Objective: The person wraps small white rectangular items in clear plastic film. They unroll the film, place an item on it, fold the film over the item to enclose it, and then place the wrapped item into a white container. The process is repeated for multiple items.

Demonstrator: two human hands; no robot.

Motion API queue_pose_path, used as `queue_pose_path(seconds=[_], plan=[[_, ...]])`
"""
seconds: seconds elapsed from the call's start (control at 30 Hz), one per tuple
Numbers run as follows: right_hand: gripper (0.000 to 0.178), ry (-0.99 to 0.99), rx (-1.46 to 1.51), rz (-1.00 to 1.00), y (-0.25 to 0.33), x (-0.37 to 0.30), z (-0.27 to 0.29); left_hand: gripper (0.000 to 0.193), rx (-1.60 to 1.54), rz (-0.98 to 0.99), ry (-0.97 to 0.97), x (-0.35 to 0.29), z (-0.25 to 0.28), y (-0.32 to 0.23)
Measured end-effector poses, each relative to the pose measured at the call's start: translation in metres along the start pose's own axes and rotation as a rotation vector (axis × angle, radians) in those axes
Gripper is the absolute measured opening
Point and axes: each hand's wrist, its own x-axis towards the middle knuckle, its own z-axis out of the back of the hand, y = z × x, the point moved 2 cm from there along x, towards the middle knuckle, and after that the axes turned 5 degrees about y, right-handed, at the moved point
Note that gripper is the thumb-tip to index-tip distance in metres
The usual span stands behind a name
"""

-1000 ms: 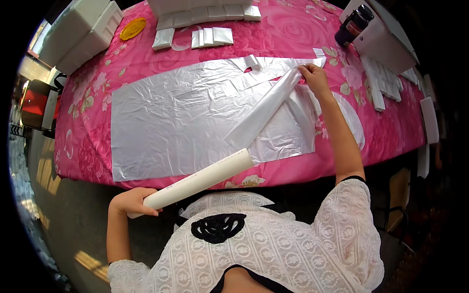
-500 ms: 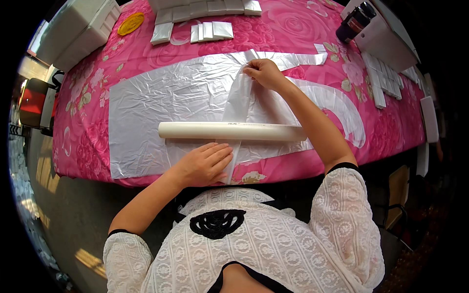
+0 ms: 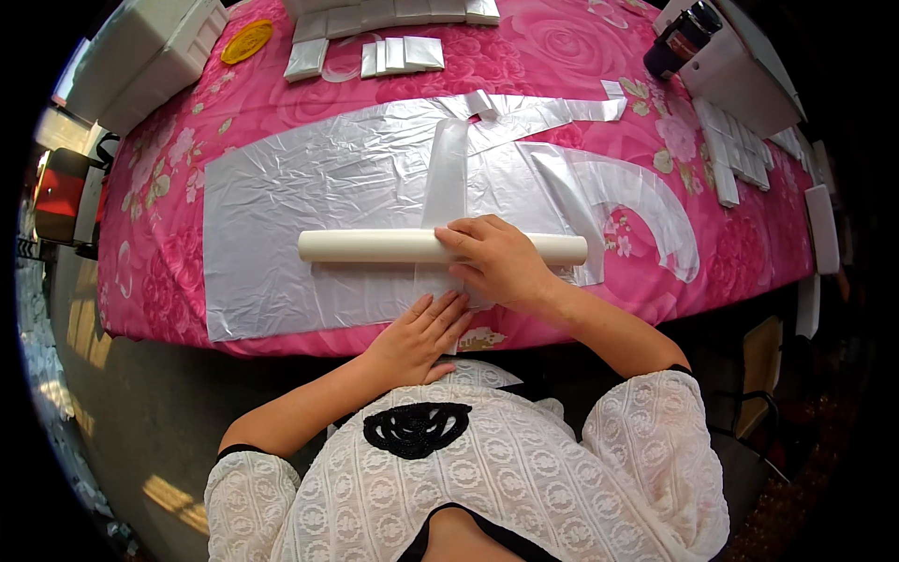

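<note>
A thin, see-through plastic apron [image 3: 281,187] is spread over the table, its surface wrinkled. One edge of it is folded over into a narrow strip [image 3: 445,173] running from far to near. Across the film lies a long white tube [image 3: 365,246]. My left hand [image 3: 423,335] lies flat at the table's near edge, fingers stretched out over the near end of the strip. Just to its right, my right hand [image 3: 501,265] rests across the tube's middle, fingers extended and thumb apart on the near side. The tube hides part of the strip.
Folded silvery packets [image 3: 403,54] sit at the back, with more packets [image 3: 732,150] at the right. White boxes [image 3: 154,66] stand far left. A yellow disc [image 3: 246,42] and a dark flask [image 3: 682,39] are also on the pink floral tablecloth [image 3: 154,281].
My right hand has let go of the plastic at the far side and come back toward me onto the tube. The strip now lies flat. My left hand has shifted slightly right.
</note>
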Motion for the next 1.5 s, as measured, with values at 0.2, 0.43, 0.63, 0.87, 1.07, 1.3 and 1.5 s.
queue_pose_path(seconds=[0.2,0.43,0.63,0.87,1.07,1.3,1.5], plan=[[0.045,-0.212,-0.265,-0.246,-0.041,-0.031,0.025,0.075,-0.015,-0.013,-0.004,-0.002,0.000,-0.003],[0.041,-0.300,-0.235,-0.616,-0.091,-0.053,0.065,0.083,-0.274,-0.214,0.093,-0.003,0.030,0.034],[0.045,0.048,-0.040,-0.066,0.003,-0.033,0.009,0.057,0.165,-0.088,-0.067,0.005,-0.001,0.009],[0.040,-0.068,-0.152,0.019,-0.020,0.019,-0.006,0.050,0.157,-0.021,-0.104,0.004,-0.012,-0.007],[0.039,-0.172,-0.250,-0.035,-0.093,0.088,0.013,0.050,0.114,-0.056,-0.114,0.003,-0.007,-0.004],[0.051,0.148,0.013,0.201,-0.044,0.038,0.000,0.046,-0.147,-0.080,-0.239,-0.007,-0.003,-0.001],[0.049,0.341,0.087,0.271,0.004,-0.027,-0.011,0.054,-0.439,-0.133,-0.420,-0.009,0.010,0.009]])
